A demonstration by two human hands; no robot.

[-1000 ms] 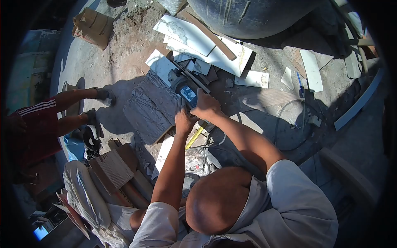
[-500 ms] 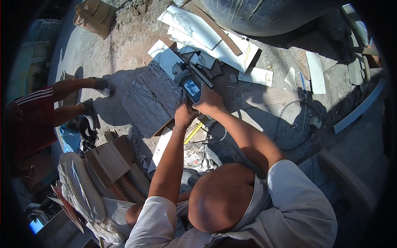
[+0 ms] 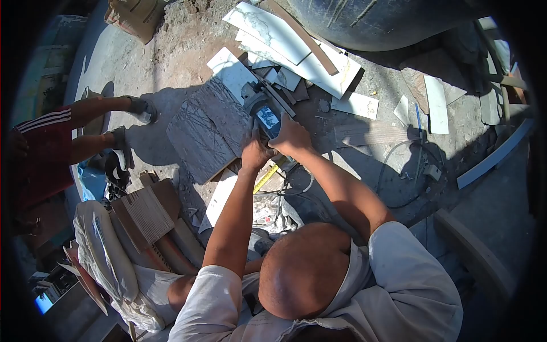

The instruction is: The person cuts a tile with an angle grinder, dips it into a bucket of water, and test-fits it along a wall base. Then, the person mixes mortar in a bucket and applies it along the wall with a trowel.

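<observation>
An angle grinder point(image 3: 266, 115) with a grey head and dark blue body points away from me, held in both hands. My left hand point(image 3: 254, 151) closes round its left rear side. My right hand point(image 3: 291, 137) grips the right side, fingers wrapped over the body. Beneath the grinder's head lie a white tile piece point(image 3: 227, 67) and a narrow strip point(image 3: 279, 98). The disc itself is hidden from view. To the left of my left hand is a wooden board point(image 3: 199, 137) covered in scored lines. A yellow tape measure blade point(image 3: 266, 179) stretches out just below my hands.
Cut marble-look tiles point(image 3: 273, 31) and offcuts lie ahead, near a large dark tank point(image 3: 364, 23). A person in red shorts point(image 3: 43, 154) stands at left. Cardboard point(image 3: 145, 214) and a white sack point(image 3: 102, 245) are at lower left. A cable point(image 3: 383, 165) loops at right.
The grinder has shifted slightly right and down in view, still in both hands. The surroundings have shifted a little as the camera tilts.
</observation>
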